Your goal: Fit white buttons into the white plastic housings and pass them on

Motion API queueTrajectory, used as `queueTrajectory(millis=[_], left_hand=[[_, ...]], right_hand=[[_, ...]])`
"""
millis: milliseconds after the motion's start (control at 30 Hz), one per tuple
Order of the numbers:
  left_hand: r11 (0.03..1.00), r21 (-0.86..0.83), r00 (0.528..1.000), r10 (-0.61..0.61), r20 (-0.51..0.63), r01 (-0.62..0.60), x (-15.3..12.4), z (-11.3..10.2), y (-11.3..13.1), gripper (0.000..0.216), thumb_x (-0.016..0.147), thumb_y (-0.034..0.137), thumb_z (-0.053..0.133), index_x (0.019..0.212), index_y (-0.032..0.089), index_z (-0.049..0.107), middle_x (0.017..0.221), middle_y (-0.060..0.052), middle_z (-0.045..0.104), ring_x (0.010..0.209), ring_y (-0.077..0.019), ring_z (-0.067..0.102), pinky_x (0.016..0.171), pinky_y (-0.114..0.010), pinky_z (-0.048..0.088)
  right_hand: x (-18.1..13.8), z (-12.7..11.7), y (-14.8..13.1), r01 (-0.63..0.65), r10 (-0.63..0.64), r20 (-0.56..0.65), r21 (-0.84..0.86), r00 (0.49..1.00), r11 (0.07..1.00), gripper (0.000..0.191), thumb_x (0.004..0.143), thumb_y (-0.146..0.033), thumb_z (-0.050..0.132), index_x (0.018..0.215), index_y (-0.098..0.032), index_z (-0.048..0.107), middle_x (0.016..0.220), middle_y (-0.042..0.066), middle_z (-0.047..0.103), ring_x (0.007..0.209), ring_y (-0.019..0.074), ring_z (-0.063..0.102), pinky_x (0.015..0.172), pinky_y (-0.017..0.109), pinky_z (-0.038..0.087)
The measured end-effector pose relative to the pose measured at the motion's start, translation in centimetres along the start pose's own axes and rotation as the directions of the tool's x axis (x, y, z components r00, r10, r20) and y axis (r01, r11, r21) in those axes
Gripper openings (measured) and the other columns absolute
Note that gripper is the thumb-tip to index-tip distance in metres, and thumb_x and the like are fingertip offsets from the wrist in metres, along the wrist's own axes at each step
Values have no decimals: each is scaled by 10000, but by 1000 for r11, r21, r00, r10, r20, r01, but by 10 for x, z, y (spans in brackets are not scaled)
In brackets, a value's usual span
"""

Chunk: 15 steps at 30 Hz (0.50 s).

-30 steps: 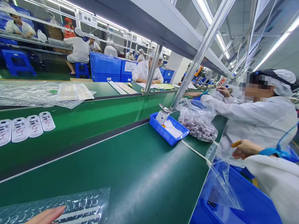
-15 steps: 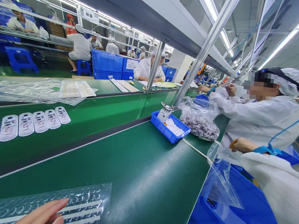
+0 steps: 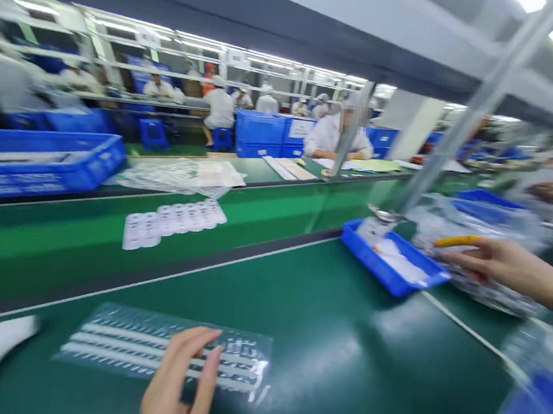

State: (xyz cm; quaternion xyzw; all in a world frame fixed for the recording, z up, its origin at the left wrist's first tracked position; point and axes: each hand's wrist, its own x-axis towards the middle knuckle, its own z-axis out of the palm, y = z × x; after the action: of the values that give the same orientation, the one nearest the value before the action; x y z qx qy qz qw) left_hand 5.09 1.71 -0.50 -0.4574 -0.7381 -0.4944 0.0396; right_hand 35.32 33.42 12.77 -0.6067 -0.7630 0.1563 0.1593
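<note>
Clear sheet (image 3: 136,347), left hand (image 3: 166,390) over it, grip parted, right hand (image 3: 507,265) grasping yellow tool (image 3: 458,240)

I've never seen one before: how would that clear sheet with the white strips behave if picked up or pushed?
The clear sheet probably flexes, looking thin and see-through. It is likely light for its size, lying flat with narrow white strips. Its glossy glints suggest it may slide.

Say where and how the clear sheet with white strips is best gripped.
Probably pinch the clear sheet by its right short edge, coming from the right: it lies flat on the green bench, and that edge extends past the left hand.
</note>
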Motion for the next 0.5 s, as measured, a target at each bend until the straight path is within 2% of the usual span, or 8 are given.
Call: queueTrajectory(millis=[67, 100, 167, 233, 300, 333, 400, 500], left_hand=[[997, 61, 998, -48, 44, 46, 8, -12, -18, 168, 820, 314, 465, 904, 233, 586, 913, -40, 623, 803, -174, 591, 671, -264, 472], [988, 116, 994, -108, 31, 104, 12, -21, -32, 199, 820, 342, 453, 914, 229, 589, 923, -46, 623, 805, -179, 587, 676, -278, 479], [947, 226, 973, -226, -44, 230, 19, -44, -63, 242, 808, 378, 446, 907, 215, 595, 905, -55, 622, 795, -195, 585, 673, -309, 486], [876, 320, 932, -335, -135, 361, 22, -65, -91, 232, 797, 350, 458, 904, 197, 597, 892, -62, 615, 764, -204, 581, 670, -342, 486], [780, 398, 876, -436, -208, 483, 24, -80, -110, 205, 776, 298, 516, 915, 168, 592, 897, -70, 603, 774, -215, 570, 691, -380, 477], [730, 428, 846, -475, -243, 533, 24, -84, -117, 205, 772, 277, 542, 929, 152, 584, 908, -68, 595, 803, -218, 564, 720, -398, 466], [645, 467, 795, -529, -298, 605, 25, -84, -125, 219, 786, 265, 564, 965, 139, 561, 959, -60, 576, 888, -218, 547, 790, -429, 434], [577, 475, 742, -587, -323, 664, 27, -77, -129, 199, 814, 280, 551, 965, 150, 557, 1030, -51, 557, 959, -213, 526, 824, -432, 418]], right_hand=[[-1, 41, -50, 164, -188, 211, 127, 959, 978, 45, 715, -138, 630, 692, -108, 656, 368, -9, 558, 359, 93, 503, 450, 249, 386], [-5, 64, -75, 257, -325, 332, 233, 886, 938, 43, 724, -127, 617, 746, -126, 654, 455, 14, 620, 423, 110, 560, 479, 241, 420], [-20, 114, -127, 398, -569, 473, 418, 673, 817, 76, 771, -178, 568, 736, -155, 632, 612, 42, 675, 567, 136, 626, 545, 232, 466], [-40, 162, -174, 471, -717, 507, 541, 478, 697, 110, 793, -206, 533, 859, -161, 609, 739, 39, 682, 653, 144, 636, 589, 234, 487], [-59, 204, -215, 525, -801, 492, 608, 341, 596, 130, 799, -182, 496, 876, -155, 597, 827, 50, 671, 723, 150, 627, 644, 247, 486], [-67, 221, -232, 552, -829, 478, 625, 290, 553, 125, 791, -168, 495, 861, -157, 598, 851, 52, 664, 746, 156, 617, 664, 259, 479], [-81, 246, -258, 586, -860, 459, 642, 224, 495, 129, 778, -134, 477, 830, -153, 594, 841, 58, 657, 743, 166, 606, 665, 279, 470], [-96, 267, -277, 601, -874, 456, 654, 170, 459, 169, 778, -84, 415, 795, -147, 570, 805, 64, 653, 727, 164, 606, 650, 280, 468]])
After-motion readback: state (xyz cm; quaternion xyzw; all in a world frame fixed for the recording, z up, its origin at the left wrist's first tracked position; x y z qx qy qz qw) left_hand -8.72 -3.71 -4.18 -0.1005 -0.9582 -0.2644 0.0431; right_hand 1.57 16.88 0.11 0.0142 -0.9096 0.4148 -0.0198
